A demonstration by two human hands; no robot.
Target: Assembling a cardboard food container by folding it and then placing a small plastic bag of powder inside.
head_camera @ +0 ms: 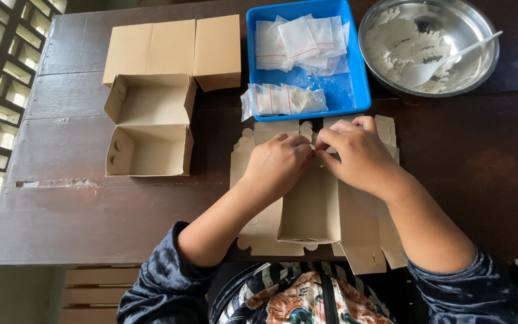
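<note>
- A half-folded brown cardboard box lies on the dark wooden table, at its near edge, just in front of the person. Its side walls stand up, and flat flaps with rounded tabs spread out to both sides.
- The left hand pinches the far wall of this box with bent fingers.
- The right hand grips the same far wall from the other side. The fingertips of both hands meet in the middle.
- Under the box there are more flat cardboard blanks of the same brown colour; their corners stick out over the table edge.
- Just beyond the hands lies a small clear plastic bag of white powder, half over the rim of a blue rectangular plastic tray. Inside the tray there are more small clear bags in a loose pile.
- Right of the tray stands a round shiny metal bowl with white powder and a white plastic spoon in it.
- Left of the hands, well apart, stand two finished open cardboard boxes touching each other, and behind them closed cardboard boxes.
- The table surface between the open boxes and the hands is free, matt and a little worn.
</note>
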